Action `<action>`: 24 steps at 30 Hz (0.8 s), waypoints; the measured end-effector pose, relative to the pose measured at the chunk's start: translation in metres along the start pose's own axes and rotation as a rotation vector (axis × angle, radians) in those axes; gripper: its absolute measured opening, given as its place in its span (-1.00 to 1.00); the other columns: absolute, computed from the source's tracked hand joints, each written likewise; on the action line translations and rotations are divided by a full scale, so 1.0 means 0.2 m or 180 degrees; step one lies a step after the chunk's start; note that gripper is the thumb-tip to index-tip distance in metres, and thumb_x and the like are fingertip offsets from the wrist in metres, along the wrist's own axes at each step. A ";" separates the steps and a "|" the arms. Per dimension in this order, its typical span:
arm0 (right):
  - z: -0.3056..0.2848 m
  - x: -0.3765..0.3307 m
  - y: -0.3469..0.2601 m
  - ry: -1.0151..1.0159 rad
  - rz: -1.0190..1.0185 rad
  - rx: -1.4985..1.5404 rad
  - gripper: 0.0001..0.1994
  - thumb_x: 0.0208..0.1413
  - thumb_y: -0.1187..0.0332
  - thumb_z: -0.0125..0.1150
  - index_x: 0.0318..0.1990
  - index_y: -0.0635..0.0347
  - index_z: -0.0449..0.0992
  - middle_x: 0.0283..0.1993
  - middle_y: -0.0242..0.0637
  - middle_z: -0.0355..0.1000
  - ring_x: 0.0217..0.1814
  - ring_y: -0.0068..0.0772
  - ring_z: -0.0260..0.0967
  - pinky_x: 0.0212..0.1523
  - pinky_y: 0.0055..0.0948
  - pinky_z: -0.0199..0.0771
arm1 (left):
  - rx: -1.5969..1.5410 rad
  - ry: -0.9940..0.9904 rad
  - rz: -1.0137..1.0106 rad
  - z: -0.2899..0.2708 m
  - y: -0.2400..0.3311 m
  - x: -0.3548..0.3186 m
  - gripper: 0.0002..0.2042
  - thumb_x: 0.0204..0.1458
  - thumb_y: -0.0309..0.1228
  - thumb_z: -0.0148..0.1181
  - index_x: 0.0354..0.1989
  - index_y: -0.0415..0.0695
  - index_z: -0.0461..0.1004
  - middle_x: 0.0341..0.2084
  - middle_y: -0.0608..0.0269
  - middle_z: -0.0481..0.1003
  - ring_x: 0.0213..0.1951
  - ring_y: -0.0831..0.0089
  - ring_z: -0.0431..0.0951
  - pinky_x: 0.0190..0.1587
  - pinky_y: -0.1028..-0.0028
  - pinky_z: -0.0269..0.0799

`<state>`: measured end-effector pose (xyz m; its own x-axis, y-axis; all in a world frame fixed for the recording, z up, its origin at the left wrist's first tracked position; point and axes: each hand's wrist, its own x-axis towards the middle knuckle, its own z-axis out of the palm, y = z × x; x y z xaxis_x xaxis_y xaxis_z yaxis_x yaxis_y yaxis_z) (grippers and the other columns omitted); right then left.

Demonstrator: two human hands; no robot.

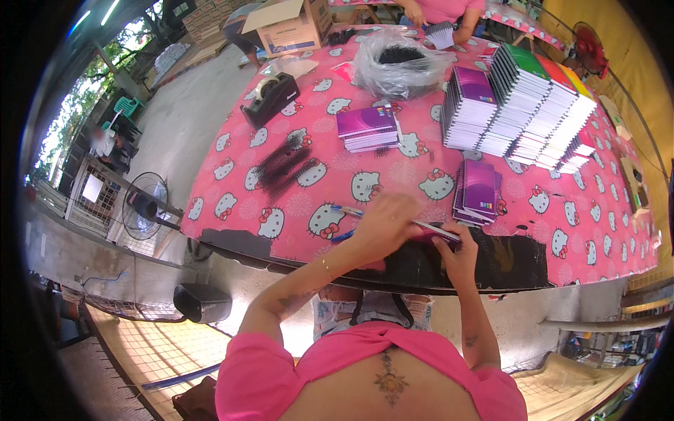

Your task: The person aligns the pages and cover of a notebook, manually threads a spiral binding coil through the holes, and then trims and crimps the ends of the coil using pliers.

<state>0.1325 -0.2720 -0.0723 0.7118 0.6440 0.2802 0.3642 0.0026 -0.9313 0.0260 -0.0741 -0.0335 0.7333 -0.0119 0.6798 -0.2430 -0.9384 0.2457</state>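
Observation:
Near the front edge of the table, my right hand (458,252) grips the end of a thin purple notebook (430,236), seen nearly edge-on. My left hand (390,219) is closed at the notebook's other end, its fingers curled and partly hidden, so what they pinch cannot be made out. A pen-like tool (346,210) lies beside that hand, and a blue pen (342,236) sits just below it. To the right of my hands is a small stack of purple notebooks (479,191). Another purple stack (367,126) lies farther off, near loose black binding coils (284,165).
Tall stacks of spiral notebooks (523,98) stand at the right. A plastic bag (400,67) of black coils, a tape dispenser (272,98) and a cardboard box (286,31) occupy the far side. Across the table, another person's hand (415,14) is near a notebook. A fan (145,207) stands left.

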 end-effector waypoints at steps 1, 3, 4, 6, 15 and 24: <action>-0.01 -0.01 0.00 0.0197 -0.0041 0.0076 -0.57 0.03 0.54 0.42 0.07 0.22 0.43 -0.20 -0.27 0.54 -0.18 -0.54 0.45 -0.14 -0.52 0.44 | -0.0029 0.0275 -0.0293 -0.01 -0.10 -0.08 -0.79 0.11 -0.47 0.13 -0.07 -0.18 0.48 -0.03 0.01 0.49 0.07 0.00 0.44 0.10 0.05 0.33; 0.01 -0.03 -0.02 0.0318 0.0195 0.0491 -0.62 0.03 0.56 0.40 0.00 0.21 0.43 -0.18 -0.26 0.52 -0.16 -0.56 0.43 -0.11 -0.52 0.42 | 0.0789 0.0613 -0.1319 -0.08 -0.38 -0.21 -0.77 0.08 -0.50 0.13 -0.08 -0.23 0.48 -0.06 -0.02 0.49 0.06 -0.07 0.43 0.07 0.08 0.35; 0.01 -0.03 -0.02 0.0295 0.0215 0.0500 -0.62 0.03 0.56 0.40 0.00 0.21 0.43 -0.18 -0.26 0.52 -0.16 -0.56 0.43 -0.11 -0.52 0.42 | 0.1434 0.0700 -0.1605 -0.19 -0.54 -0.24 -0.76 0.07 -0.46 0.17 -0.09 -0.26 0.51 -0.11 -0.04 0.49 -0.02 -0.07 0.44 0.04 0.10 0.37; 0.02 -0.01 -0.03 -0.0158 0.0364 0.0713 -0.65 0.03 0.57 0.39 -0.01 0.23 0.46 -0.17 -0.28 0.52 -0.14 -0.57 0.43 -0.10 -0.55 0.40 | 0.1958 0.0073 -0.2160 -0.39 -0.73 -0.30 -0.72 0.07 -0.40 0.22 -0.07 -0.26 0.52 -0.19 -0.03 0.48 -0.10 0.01 0.45 -0.01 0.15 0.41; 0.03 0.02 -0.07 -0.0316 0.0497 0.0567 -0.80 0.11 0.52 0.35 -0.11 0.28 0.59 -0.25 -0.44 0.51 -0.21 -0.68 0.33 -0.15 -0.61 0.34 | 0.2313 0.0224 -0.1310 -0.39 -0.81 -0.35 -0.79 0.14 -0.40 0.18 -0.08 -0.19 0.52 -0.32 0.10 0.56 -0.28 0.12 0.55 -0.14 0.19 0.48; 0.03 0.00 -0.06 -0.0433 0.0555 0.0594 -0.78 0.12 0.49 0.36 -0.07 0.26 0.60 -0.28 -0.50 0.50 -0.23 -0.72 0.31 -0.16 -0.62 0.33 | 0.1609 0.0349 -0.1385 -0.33 -0.63 -0.17 -0.74 0.15 -0.35 0.18 -0.03 -0.18 0.47 -0.33 0.05 0.51 -0.25 0.02 0.58 -0.22 0.13 0.50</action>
<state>0.1243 -0.2672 -0.0628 0.6623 0.7439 0.0899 0.1176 0.0153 -0.9929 -0.0098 0.0672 -0.0417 0.6219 0.4137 0.6649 0.4065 -0.8963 0.1775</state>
